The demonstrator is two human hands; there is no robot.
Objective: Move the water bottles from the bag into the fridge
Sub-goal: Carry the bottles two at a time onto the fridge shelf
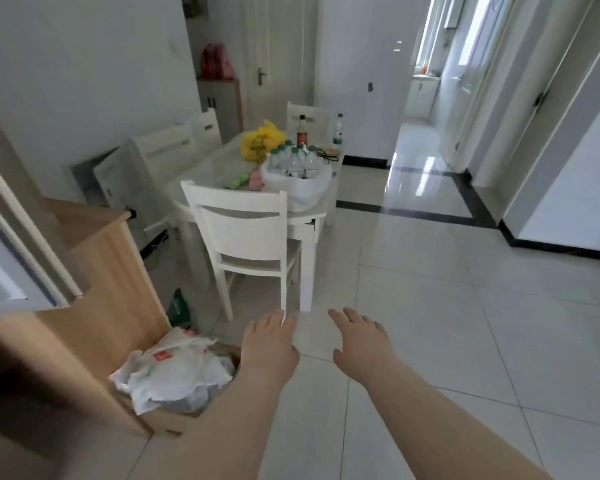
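head | left hand (269, 344) released, empty | right hand (359, 341) released (fingers spread), empty

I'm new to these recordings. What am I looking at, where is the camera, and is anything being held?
No machine here: a person wears one wide-angle camera on the head, so the picture looks forward and down over their own arms. The left hand and right hand stretch out above the tiled floor, fingers relaxed, holding nothing. Ahead, behind a white chair, stands a table. On it sits a white bag with green-capped water bottles upright inside and a yellow bag behind it.
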